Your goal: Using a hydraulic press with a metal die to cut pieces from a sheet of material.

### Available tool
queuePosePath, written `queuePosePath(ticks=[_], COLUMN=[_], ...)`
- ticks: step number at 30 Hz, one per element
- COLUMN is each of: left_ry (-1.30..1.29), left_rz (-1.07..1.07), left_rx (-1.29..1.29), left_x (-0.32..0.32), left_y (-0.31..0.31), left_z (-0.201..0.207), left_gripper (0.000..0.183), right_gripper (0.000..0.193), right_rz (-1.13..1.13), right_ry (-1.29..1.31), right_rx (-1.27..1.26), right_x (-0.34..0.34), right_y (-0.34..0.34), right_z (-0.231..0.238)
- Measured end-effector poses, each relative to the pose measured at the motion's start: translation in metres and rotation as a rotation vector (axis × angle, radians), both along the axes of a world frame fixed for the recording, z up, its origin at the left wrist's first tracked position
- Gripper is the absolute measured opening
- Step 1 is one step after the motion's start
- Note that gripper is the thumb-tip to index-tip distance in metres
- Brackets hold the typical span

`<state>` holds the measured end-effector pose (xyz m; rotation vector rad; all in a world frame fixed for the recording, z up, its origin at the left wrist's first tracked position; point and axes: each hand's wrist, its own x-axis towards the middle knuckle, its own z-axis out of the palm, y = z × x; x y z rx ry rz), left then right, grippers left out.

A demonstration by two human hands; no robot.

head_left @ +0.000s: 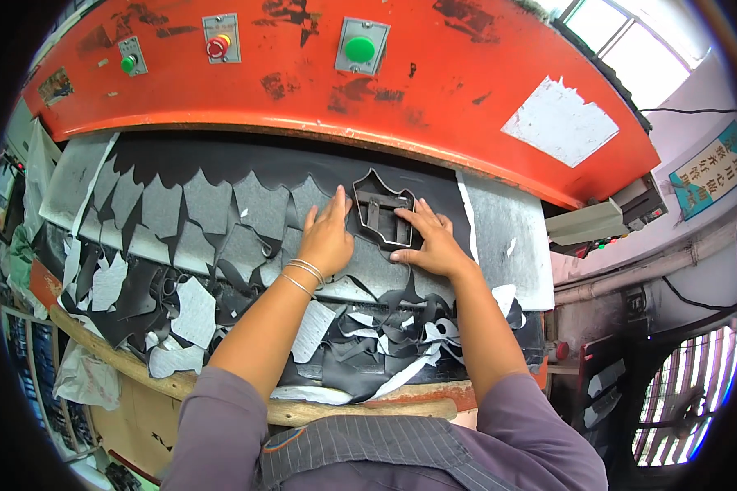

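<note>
A steel cutting die [374, 214], an angular outline with inner crossbars, lies on a black sheet of material [246, 157] under the machine's front. My right hand [436, 245] holds the die at its right side, with fingertips over the rim and the thumb by the lower edge. Just left of the die, my left hand [327, 243] rests palm down, its fingers stretched out and the fingertips near the die's left edge. A row of cut-out shapes along the sheet's front part bares the grey cutting bed [512, 237] below.
An orange press beam [467, 106] spans the far side, bearing green buttons [359, 49] and a red knob [218, 47]. Black and white offcuts [195, 311] pile along the near edge, above a wooden rail [360, 412]. A control box [606, 221] juts out at right.
</note>
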<state>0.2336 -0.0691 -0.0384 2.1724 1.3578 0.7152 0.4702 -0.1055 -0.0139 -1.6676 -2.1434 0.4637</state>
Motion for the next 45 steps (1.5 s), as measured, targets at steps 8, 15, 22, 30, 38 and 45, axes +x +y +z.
queuePosePath(ticks=[8,15,22,30,38,45], left_ry=[0.042,-0.075,-0.113,-0.135,-0.807,-0.648], left_rz=[-0.020,0.018,0.022,-0.027,0.534,0.791], left_rx=[0.008,0.023,0.096,0.053,0.187,0.681], left_x=[0.010,0.010,0.007,-0.018,-0.232,-0.369], left_y=[0.014,0.017,0.020,0.016,0.063,0.052], left_z=[-0.006,-0.014,-0.015,-0.005,0.090,0.118], left_gripper=[0.078,0.057,0.037,0.043,0.051,0.065], right_gripper=[0.065,0.066,0.064,0.074,0.072,0.047], right_rz=[0.070,0.106,0.107,0.149,-0.194,-0.204], right_ry=[-0.029,-0.051,-0.085,-0.099,0.258,0.408], right_rx=[0.081,0.084,0.100,0.030,0.241,0.622], right_x=[0.014,0.015,0.011,-0.003,-0.104,-0.202], right_y=[0.013,0.017,0.020,0.016,-0.040,-0.034], right_z=[-0.009,-0.014,-0.014,0.002,0.098,0.154])
